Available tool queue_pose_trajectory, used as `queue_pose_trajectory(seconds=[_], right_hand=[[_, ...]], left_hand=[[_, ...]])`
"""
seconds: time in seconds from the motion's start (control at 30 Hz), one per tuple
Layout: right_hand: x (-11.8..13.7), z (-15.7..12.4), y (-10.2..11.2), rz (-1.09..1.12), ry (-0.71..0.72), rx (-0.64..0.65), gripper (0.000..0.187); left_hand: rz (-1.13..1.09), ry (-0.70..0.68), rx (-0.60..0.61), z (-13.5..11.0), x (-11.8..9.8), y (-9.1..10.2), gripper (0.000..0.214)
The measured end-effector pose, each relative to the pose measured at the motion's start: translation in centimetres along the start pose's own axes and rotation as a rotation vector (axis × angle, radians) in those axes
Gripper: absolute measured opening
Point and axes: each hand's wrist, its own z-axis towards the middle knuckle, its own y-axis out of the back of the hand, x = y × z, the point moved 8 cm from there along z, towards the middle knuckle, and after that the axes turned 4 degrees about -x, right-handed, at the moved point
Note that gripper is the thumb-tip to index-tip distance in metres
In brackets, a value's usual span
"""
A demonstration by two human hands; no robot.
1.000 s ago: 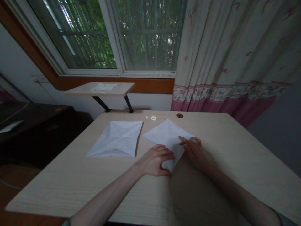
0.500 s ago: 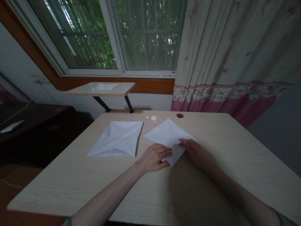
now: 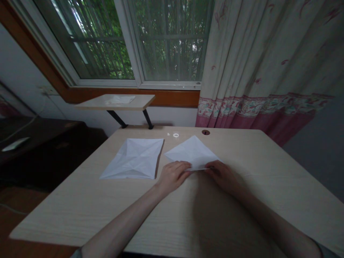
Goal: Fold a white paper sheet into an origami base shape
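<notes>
Both hands rest side by side at the near edge of a folded white paper (image 3: pixel 192 153), which lies toward the far edge of the wooden table (image 3: pixel 242 215), near its middle. Left hand (image 3: pixel 174 175), fingers loosely curled, touches the paper's near left end; right hand (image 3: pixel 223 176) touches its near right end. Whether the fingertips pinch the paper or only press on it cannot be told. Just left of the folded paper lies a creased, opened white sheet (image 3: pixel 134 158). A round cable hole (image 3: pixel 205 132) sits at the far edge.
</notes>
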Motion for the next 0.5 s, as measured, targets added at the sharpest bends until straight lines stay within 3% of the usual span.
queue_pose_trajectory(seconds=[0.2,0.37,0.5], right_hand=[[1.1,0.1,0.0,0.054,0.07,0.002,0.016],[1.8,0.0,-0.2,0.01,0.157,0.029,0.021],[1.1,0.2,-0.4,-0.067,0.071,0.07,0.023]], left_hand=[[0.112,0.132,-0.103,0.0,1.3,0.7,0.041],[0.166,0.201,-0.16,-0.4,2.2,1.0,0.036],[0.251,0.217,-0.18,-0.6,2.5,1.0,0.038]])
